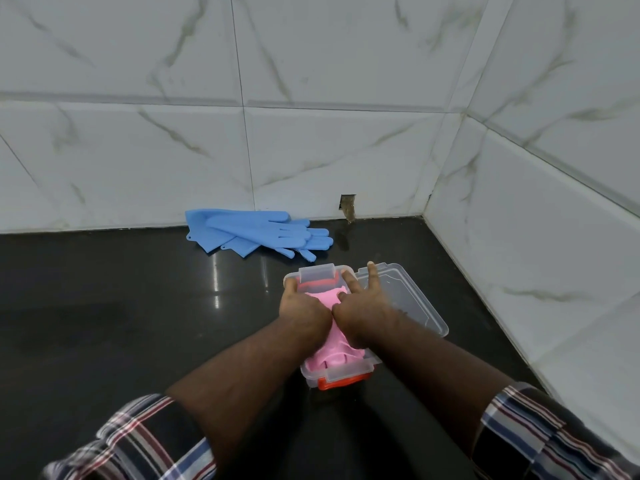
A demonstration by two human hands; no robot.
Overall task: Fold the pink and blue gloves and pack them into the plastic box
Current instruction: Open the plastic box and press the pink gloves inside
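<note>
- Pink gloves (331, 355) sit bundled inside the clear plastic box (346, 374); both hands are on them, pushing the bundle down.
- Left hand (304, 308): over the far-left part of the box, fingers curled down onto the pink rubber at the box's far end. Pressing, maybe gripping; can't tell which.
- Right hand (360, 311): thumb and inner fingers pinch or press the pink material at mid-box, two fingers stick out straight toward the lid (408, 299).
- Lid lies upturned just right of the box, touching or nearly touching its long side.
- Box long axis runs near-to-far, slightly tilted left at the far end. Orange-red latch (341, 384) at the near end, clear latch flap (317, 273) raised at the far end.
- Blue gloves (258, 237): unfolded, stacked flat on the black countertop (104, 306) against the tiled wall (311, 150), well apart from the box.
- Key relation: blue pair lies beyond the box and to the left, cuffs left, fingertips right, so long axis is roughly crosswise to the box's. Left hand is nearer.
- Judgement: pink half about done; blue pair not yet folded or packed. Next reach likely forward-left once the pink bundle stays down.
- Risk: rubber may spring back up out of the box on release.
</note>
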